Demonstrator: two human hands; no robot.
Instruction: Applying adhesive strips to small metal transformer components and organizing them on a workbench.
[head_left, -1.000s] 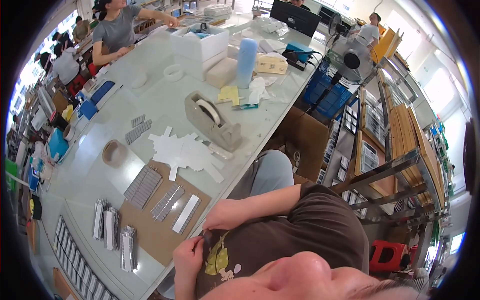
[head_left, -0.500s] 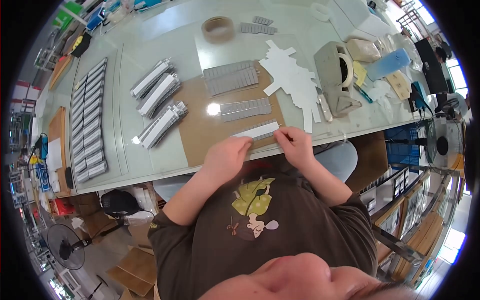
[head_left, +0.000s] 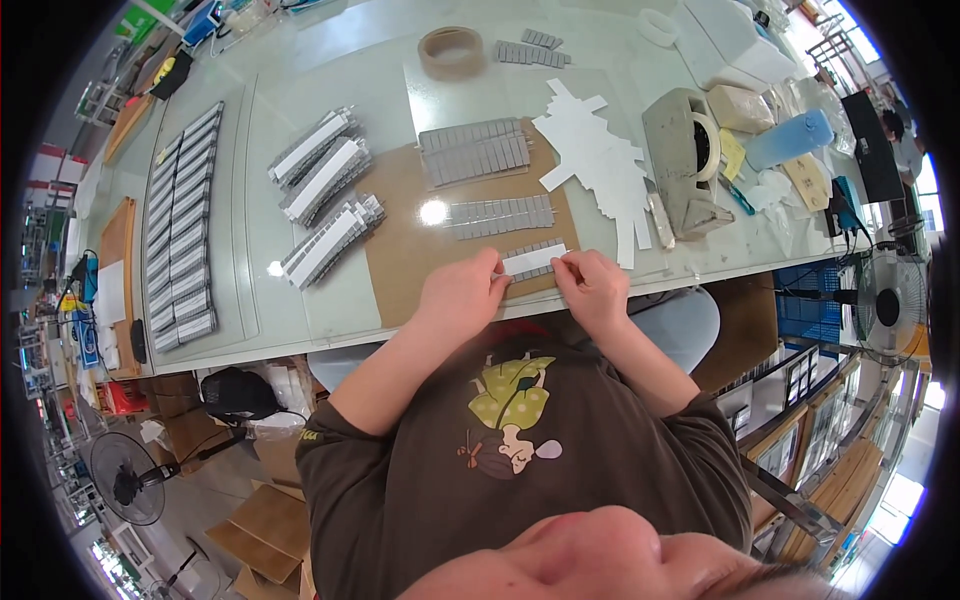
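Note:
A white strip lies lengthwise over a grey segmented strip near the table's front edge, with grey segments showing along both its long sides. At its left end my left hand is closed in a pinch. My right hand pinches the right end between thumb and fingers. The fingertips partly hide both ends. Just beyond lie another grey segmented strip and a wider grey segmented sheet, all on a brown board.
Stacked grey strips topped with white lie left of the board. Farther left is a long striped panel. White paper strips pile up at right, beside a cutter knife and a tape dispenser. A tape roll sits behind.
The white strip now sits along the middle of the grey strip, where before it covered more of the near side. Both hands stay at its ends. The whole view has shifted slightly.

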